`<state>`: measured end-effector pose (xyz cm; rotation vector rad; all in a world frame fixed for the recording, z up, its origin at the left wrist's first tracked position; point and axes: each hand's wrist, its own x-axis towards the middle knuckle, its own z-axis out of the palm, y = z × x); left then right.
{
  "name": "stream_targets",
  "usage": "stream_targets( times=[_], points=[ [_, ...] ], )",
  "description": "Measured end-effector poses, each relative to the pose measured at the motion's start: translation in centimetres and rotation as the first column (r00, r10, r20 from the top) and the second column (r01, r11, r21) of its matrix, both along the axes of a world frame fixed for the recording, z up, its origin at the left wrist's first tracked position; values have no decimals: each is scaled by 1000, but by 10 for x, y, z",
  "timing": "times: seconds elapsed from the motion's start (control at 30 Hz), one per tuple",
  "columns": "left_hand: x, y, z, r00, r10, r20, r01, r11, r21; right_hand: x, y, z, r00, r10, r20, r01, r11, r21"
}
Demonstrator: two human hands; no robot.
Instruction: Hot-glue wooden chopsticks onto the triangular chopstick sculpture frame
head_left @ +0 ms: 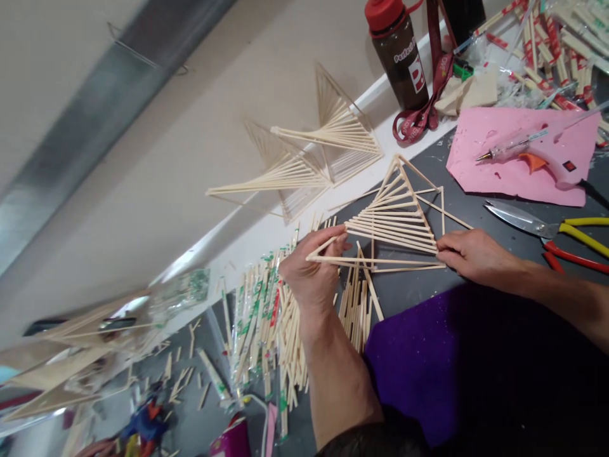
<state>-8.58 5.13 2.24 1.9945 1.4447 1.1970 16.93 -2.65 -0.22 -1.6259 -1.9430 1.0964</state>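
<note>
A fan-shaped structure of wooden chopsticks [397, 223] stands on the grey table before me, its slats running side by side between angled edge sticks. My left hand [316, 266] is closed, fingertips pinching its left side where the slat ends meet; a corner of the frame juts out over that hand. At the right end of the lowest slats, my right hand [476, 255] is closed, thumb and finger on the slat ends. Below the structure lies a pile of loose chopsticks [356, 301].
Two similar stick structures [349, 136] stand by the wall. At right, a hot glue gun [537, 146] rests on a pink sheet [480, 136], near cutting shears [533, 223]. A bottle [399, 60] stands behind. Wrapped chopsticks [252, 324] and cut bits lie left.
</note>
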Motion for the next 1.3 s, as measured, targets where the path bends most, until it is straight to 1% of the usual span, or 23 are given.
stream_targets(
  times=[0.2,0.43,0.53,0.7,0.83,0.93,1.0,1.07,1.13,1.17,1.23,1.3],
  points=[
    [2,0,1,999,0,44,0,1000,-11,0,1,2,999,28,28,-28,999,-15],
    [2,0,-2,999,54,-4,-54,999,-8,-1,2,5,1000,20,12,-19,998,-59],
    [2,0,-1,998,58,-17,-58,998,-11,-1,2,6,1000,11,-2,-11,998,-69],
    [1,1,-4,998,56,9,-56,998,-10,0,1,5,999,-30,-21,28,998,-64],
    [2,2,-7,995,68,71,-68,998,-4,1,1,3,1000,-22,-21,21,998,-53],
    [-1,2,0,990,130,54,-126,990,-64,1,0,1,1000,-16,-25,15,999,-45],
    [-8,0,9,985,168,46,-158,974,-165,0,0,-1,1000,-19,-14,18,999,-49],
    [-17,-4,19,984,153,92,-118,943,-310,-1,-1,-3,1000,-19,-2,19,999,-41],
    [-24,-9,28,983,86,164,-3,894,-448,-2,-2,-4,1000,-18,2,18,1000,-22],
    [-27,-12,31,979,45,198,61,866,-496,-2,-3,-5,1000,-22,1,22,1000,-9],
    [-29,-15,34,968,-23,249,159,823,-545,-4,-5,-8,999,-32,-6,32,999,26],
    [-28,-15,33,955,-56,290,211,818,-536,-6,-8,-12,999,-46,-22,48,996,75]
  ],
)
